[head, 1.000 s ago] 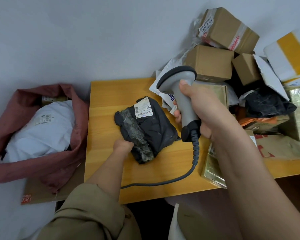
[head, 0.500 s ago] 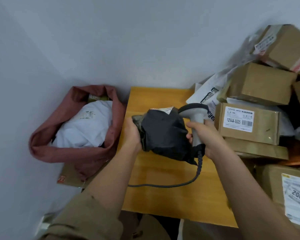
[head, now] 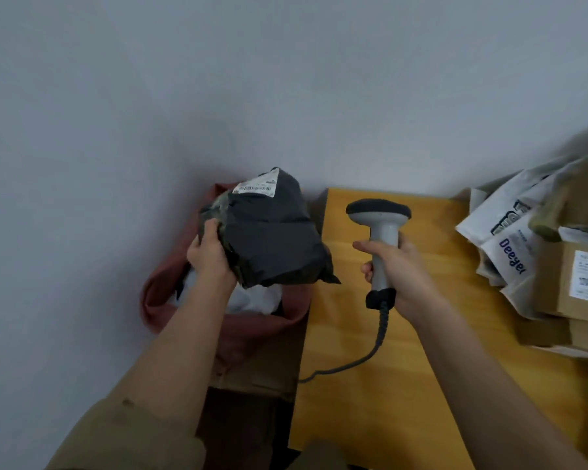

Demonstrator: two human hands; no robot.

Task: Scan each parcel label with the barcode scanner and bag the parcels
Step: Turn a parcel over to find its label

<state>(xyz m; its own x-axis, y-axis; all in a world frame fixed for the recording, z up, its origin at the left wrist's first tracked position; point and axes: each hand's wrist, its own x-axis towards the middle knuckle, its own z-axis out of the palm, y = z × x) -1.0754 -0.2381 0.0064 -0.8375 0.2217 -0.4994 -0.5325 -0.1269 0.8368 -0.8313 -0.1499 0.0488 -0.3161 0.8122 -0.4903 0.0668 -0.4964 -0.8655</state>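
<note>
Off the surface's [head: 421, 368] left edge, the left hand [head: 209, 254] grips the black parcel [head: 272, 239] above the red bag [head: 224, 337] (white parcels inside) — likely for dropping in. The right hand [head: 399, 271] holds the barcode scanner [head: 381, 232] upright — ready for the parcel pile [head: 537, 266] at the right edge.

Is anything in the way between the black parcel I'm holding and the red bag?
Nothing visible blocks it. The left hand holds the black parcel right above the red bag's open mouth; only a white parcel already lies inside.
</note>
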